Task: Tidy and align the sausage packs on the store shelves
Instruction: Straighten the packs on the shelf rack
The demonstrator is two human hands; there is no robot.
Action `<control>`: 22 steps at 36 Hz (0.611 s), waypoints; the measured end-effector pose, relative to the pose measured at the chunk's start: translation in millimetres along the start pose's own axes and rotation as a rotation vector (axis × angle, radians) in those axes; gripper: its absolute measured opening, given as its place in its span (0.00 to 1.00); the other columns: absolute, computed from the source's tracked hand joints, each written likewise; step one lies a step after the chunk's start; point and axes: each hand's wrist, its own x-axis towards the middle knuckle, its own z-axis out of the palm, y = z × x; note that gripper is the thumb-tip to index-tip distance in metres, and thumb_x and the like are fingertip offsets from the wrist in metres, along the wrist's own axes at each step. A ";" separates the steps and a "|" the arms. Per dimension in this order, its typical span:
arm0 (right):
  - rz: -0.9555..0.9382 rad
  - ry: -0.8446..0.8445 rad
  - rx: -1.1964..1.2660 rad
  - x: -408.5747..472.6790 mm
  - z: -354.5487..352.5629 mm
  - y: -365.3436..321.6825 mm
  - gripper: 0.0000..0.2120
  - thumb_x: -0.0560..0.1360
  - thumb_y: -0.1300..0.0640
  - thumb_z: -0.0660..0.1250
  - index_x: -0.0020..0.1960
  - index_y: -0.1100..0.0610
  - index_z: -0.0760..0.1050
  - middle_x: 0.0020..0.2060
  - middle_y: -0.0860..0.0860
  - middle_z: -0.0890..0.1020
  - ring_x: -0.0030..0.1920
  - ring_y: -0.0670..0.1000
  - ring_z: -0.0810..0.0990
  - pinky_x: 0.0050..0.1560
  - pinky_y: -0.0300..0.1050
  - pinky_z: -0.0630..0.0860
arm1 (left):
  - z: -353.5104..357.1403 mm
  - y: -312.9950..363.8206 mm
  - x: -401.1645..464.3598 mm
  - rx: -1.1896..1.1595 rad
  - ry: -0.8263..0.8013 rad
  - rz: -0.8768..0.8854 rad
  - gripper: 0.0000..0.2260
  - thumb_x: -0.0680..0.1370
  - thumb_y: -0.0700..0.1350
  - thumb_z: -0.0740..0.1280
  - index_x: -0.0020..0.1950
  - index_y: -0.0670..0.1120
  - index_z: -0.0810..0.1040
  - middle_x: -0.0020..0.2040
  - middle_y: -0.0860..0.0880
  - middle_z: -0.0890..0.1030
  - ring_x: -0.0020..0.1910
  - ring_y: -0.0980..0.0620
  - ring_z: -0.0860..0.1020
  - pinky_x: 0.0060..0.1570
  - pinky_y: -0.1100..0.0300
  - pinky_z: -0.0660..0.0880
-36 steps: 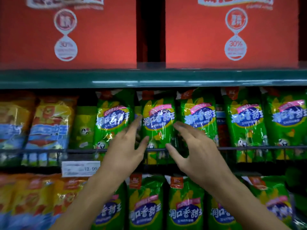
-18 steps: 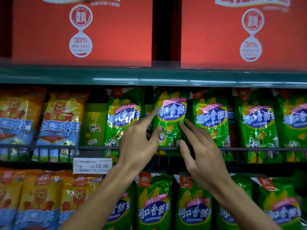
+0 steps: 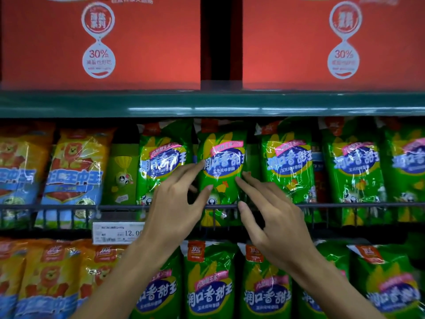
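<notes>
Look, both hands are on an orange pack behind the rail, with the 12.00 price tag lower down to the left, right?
Not quite. In the head view the left hand and right hand frame a green pack, not an orange one. It does stand behind the rail, and the price tag is lower left.

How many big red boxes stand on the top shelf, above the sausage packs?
2. One red box stands on the left and the other red box on the right, with a dark gap between them. Both are cut off by the picture's edges, so more may stand outside the view.
</notes>
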 end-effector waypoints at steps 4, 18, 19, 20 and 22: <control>-0.021 -0.005 0.023 3.3 2.7 -0.9 0.24 0.81 0.46 0.58 0.74 0.54 0.73 0.69 0.50 0.78 0.68 0.52 0.76 0.66 0.48 0.75 | 1.4 -5.8 2.4 0.010 0.088 0.026 0.18 0.79 0.42 0.73 0.70 0.45 0.80 0.62 0.52 0.80 0.48 0.59 0.81 0.58 0.78 0.69; -0.134 -0.057 -0.101 4.9 6.0 -1.7 0.29 0.83 0.38 0.55 0.79 0.51 0.66 0.80 0.46 0.63 0.80 0.46 0.60 0.76 0.49 0.65 | -5.6 -21.7 -1.2 0.349 -0.161 0.320 0.22 0.87 0.55 0.55 0.81 0.56 0.63 0.83 0.57 0.56 0.83 0.52 0.52 0.79 0.43 0.58; -0.132 -0.064 -0.117 5.5 6.7 -2.0 0.29 0.83 0.38 0.54 0.79 0.51 0.66 0.80 0.46 0.63 0.80 0.45 0.59 0.76 0.49 0.65 | -6.9 -22.0 -1.0 0.352 -0.184 0.293 0.22 0.87 0.56 0.53 0.82 0.58 0.61 0.83 0.59 0.55 0.83 0.54 0.51 0.79 0.44 0.57; -0.131 -0.073 -0.128 6.2 7.1 -2.3 0.29 0.83 0.37 0.53 0.79 0.51 0.66 0.80 0.46 0.63 0.80 0.45 0.58 0.76 0.50 0.65 | -7.8 -22.1 -0.6 0.361 -0.203 0.276 0.22 0.87 0.57 0.52 0.82 0.59 0.59 0.83 0.60 0.53 0.83 0.54 0.50 0.79 0.44 0.56; -0.126 -0.096 -0.151 7.3 7.1 -2.8 0.30 0.84 0.36 0.51 0.80 0.50 0.64 0.80 0.45 0.61 0.81 0.45 0.54 0.78 0.51 0.63 | -9.0 -21.5 -0.8 0.384 -0.237 0.260 0.23 0.87 0.58 0.50 0.82 0.60 0.56 0.83 0.61 0.50 0.83 0.55 0.46 0.80 0.45 0.53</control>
